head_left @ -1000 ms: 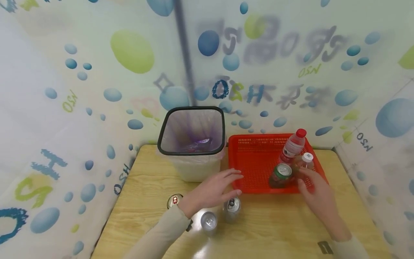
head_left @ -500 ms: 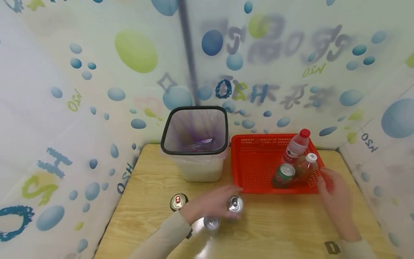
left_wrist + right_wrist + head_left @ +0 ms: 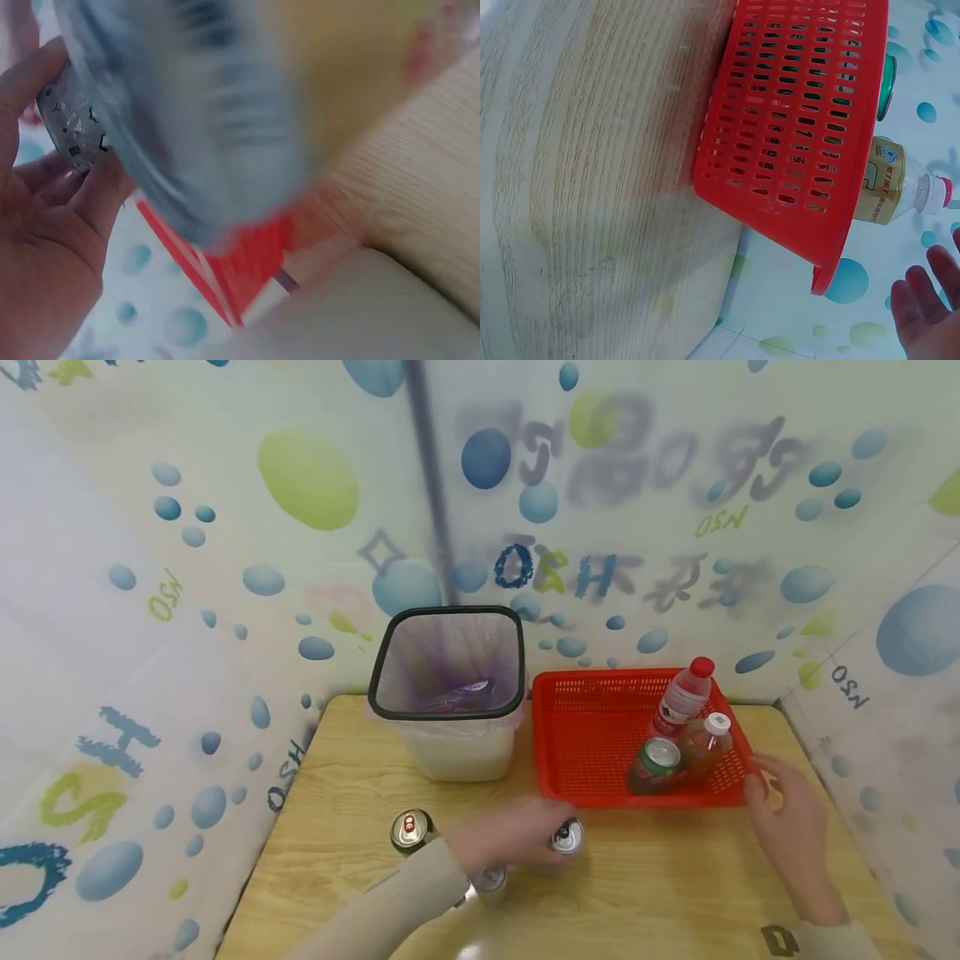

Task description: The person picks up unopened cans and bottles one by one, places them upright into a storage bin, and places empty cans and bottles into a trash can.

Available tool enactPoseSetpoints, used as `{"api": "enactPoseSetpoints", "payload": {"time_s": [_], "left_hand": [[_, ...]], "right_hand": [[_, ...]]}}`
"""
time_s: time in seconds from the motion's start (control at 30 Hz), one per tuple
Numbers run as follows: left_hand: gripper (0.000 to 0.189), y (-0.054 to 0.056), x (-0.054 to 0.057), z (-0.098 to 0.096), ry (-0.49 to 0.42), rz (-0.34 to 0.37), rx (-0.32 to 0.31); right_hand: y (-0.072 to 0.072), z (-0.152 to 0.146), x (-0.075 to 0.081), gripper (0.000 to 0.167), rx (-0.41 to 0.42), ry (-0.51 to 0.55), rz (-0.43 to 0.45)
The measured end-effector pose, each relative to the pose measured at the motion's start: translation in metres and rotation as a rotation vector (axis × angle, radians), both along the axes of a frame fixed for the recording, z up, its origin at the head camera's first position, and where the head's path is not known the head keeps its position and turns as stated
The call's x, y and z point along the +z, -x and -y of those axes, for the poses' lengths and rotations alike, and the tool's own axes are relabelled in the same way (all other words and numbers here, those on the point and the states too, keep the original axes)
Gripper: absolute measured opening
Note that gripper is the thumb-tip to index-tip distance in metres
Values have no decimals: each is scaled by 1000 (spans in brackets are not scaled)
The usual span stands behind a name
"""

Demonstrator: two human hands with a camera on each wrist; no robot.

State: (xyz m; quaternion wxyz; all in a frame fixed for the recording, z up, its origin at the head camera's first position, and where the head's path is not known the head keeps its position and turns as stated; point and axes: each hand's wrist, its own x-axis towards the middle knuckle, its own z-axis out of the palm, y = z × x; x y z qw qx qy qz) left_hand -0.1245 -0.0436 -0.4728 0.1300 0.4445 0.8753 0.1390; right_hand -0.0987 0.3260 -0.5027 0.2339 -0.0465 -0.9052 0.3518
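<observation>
My left hand (image 3: 517, 833) grips a silver can (image 3: 567, 837) in front of the red basket. In the left wrist view, its fingers curl round this can (image 3: 75, 124), which has black marks. Another silver can (image 3: 491, 878) stands below the left wrist, partly hidden, and a dark can (image 3: 409, 829) with a red tab is to its left. At the basket's front right corner is my right hand (image 3: 791, 814), fingers loosely extended and holding nothing; contact with the rim cannot be told. The red basket (image 3: 577, 802) holds a green-topped can (image 3: 655, 768), a red-capped bottle (image 3: 681, 697) and a white-capped bottle (image 3: 707, 745).
A pale bin (image 3: 465, 752) with a black rim and a plastic liner stands left of the basket, with some items inside. The wooden table (image 3: 637, 893) ends against patterned sheeting (image 3: 300, 568) at the back and sides. A blurred can (image 3: 187, 112) fills the left wrist view's foreground.
My left hand has come down onto the silver can, gripped it and shifted it slightly right. My right hand has moved from beside the white-capped bottle to the basket's front right corner.
</observation>
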Motion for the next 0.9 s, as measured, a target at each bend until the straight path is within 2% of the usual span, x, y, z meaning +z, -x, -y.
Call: {"api": "enactPoseSetpoints", "payload": {"time_s": [0.13, 0.27, 0.43, 0.6, 0.73, 0.9], "left_hand": [[40, -2, 4, -24, 89, -70, -74], [41, -3, 10, -43, 116, -60, -130], [37, -3, 13, -55, 97, 9, -118], [33, -2, 8, -68, 71, 19, -105], [36, -2, 7, -84, 85, 16, -117], [45, -3, 10, -94, 121, 53, -84]], "right_hand": [[-3, -2, 1, 33, 14, -10, -3], [-6, -2, 1, 32, 22, -18, -27], [-7, -2, 1, 30, 19, -25, -84], [-5, -5, 1, 29, 16, -24, -119], [-9, -5, 2, 30, 22, -38, -78], [-17, -2, 3, 35, 40, -58, 63]]}}
